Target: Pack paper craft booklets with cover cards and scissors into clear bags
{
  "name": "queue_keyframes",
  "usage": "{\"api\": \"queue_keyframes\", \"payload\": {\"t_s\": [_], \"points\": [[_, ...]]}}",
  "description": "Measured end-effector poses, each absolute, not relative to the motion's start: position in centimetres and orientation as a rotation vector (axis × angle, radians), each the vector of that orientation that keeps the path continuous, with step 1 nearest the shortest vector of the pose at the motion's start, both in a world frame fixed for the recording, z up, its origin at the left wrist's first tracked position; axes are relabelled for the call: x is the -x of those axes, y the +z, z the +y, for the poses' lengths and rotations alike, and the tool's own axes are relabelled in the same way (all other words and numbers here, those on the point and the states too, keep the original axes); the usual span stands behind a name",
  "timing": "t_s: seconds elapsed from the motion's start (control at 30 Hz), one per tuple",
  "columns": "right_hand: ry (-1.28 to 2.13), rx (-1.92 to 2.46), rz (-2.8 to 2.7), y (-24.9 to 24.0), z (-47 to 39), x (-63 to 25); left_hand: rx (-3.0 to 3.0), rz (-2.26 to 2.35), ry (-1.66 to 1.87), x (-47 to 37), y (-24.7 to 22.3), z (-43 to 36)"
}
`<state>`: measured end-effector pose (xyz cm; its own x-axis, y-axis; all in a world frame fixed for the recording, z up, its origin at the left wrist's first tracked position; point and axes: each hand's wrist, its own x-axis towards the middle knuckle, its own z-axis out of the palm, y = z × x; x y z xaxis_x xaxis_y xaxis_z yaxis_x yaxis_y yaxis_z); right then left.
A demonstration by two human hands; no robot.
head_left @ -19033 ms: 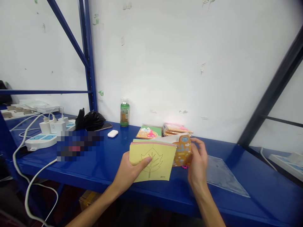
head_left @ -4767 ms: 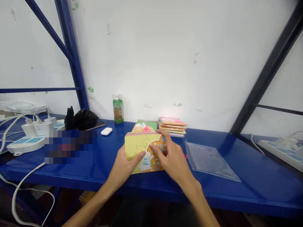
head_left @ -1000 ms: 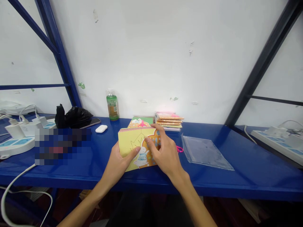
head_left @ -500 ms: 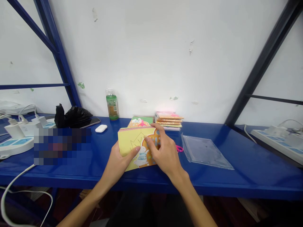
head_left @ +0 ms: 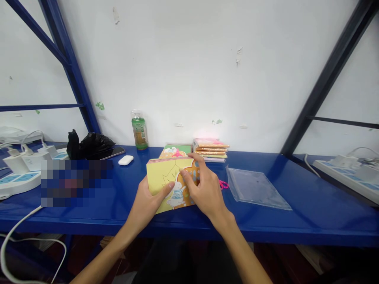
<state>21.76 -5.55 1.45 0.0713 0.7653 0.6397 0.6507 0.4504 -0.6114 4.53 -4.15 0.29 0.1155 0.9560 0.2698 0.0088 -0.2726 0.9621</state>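
Note:
A stack of printed paper sheets, yellow and orange with a white animal figure on top, is tilted up above the front part of the blue table. Around its left side is my left hand, thumb on the top sheet and the other fingers hidden behind. My right hand grips the right side, index finger at the top edge and thumb on the face of the sheet. Behind the stack lies a green booklet with pink scissors on it. Pink scissor handles show beside my right hand.
At the back stand a pile of packets and a green bottle. A clear plastic sleeve lies at right. To the left are a white case, a phone, a black bag and a power strip.
The view has shifted very slightly. Both hands keep the same hold on the stack of sheets.

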Motion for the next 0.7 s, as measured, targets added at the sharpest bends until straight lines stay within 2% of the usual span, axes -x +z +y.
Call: {"api": "queue_keyframes", "payload": {"t_s": [0.7], "points": [[0.107,1.234,-1.625,1.12,-5.33,-21.94,-1.487,1.069,1.304,-4.53,-0.22,-3.77]]}}
